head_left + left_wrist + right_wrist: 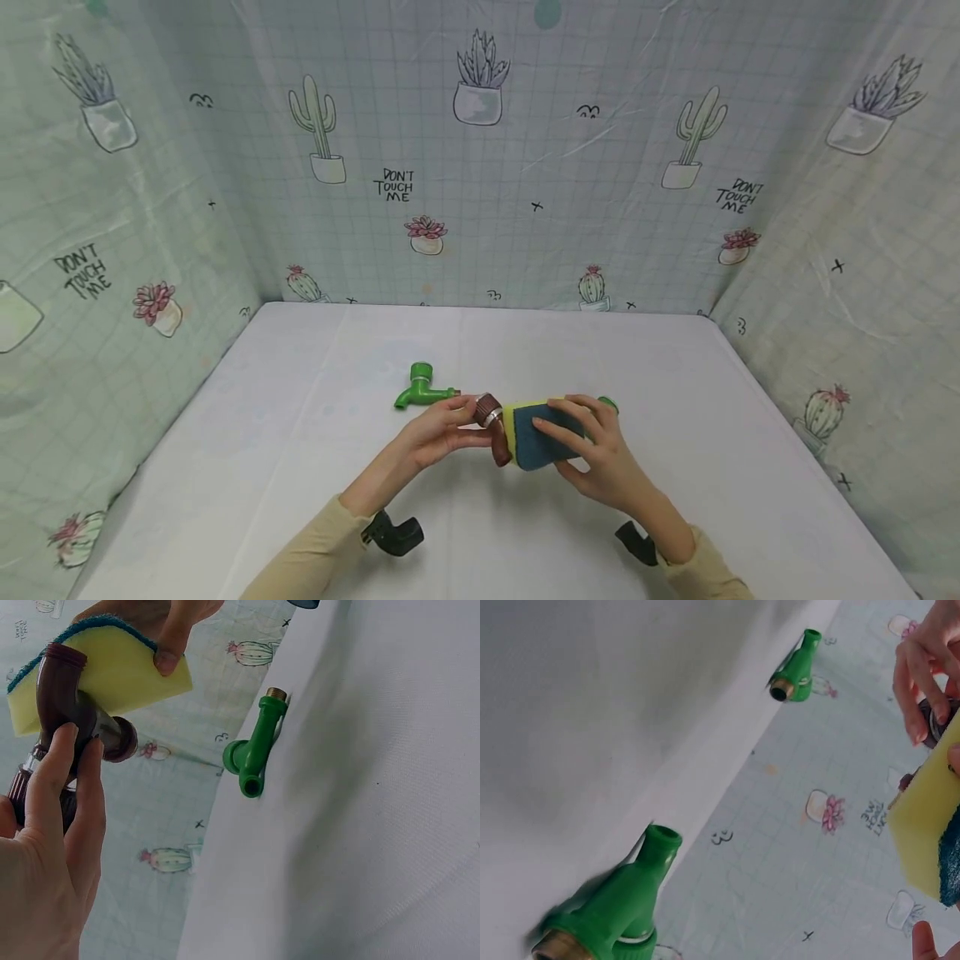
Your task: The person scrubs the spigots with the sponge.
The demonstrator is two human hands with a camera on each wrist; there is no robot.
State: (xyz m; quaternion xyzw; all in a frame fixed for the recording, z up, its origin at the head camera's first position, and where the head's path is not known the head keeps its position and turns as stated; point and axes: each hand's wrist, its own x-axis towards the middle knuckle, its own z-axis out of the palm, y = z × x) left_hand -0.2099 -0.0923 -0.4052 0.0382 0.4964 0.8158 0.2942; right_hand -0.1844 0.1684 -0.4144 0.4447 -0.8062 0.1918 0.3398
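My left hand (442,433) pinches a dark brown faucet (64,697) by its ribbed knob end, thumb on one side and fingers on the other. In the head view its curved spout points down. A sponge (543,433), yellow with a dark blue-green scouring side, is gripped in my right hand (603,454), fingers spread over the scouring face and thumb below. The sponge's yellow side lies against the brown faucet, as the left wrist view shows. Both things are held up above the white table (480,533).
A green faucet (422,390) with a brass threaded end lies on the table behind my left hand. Another green faucet (615,900) lies behind my right hand, mostly hidden in the head view. Cactus-print cloth (480,208) walls the table at the back and sides.
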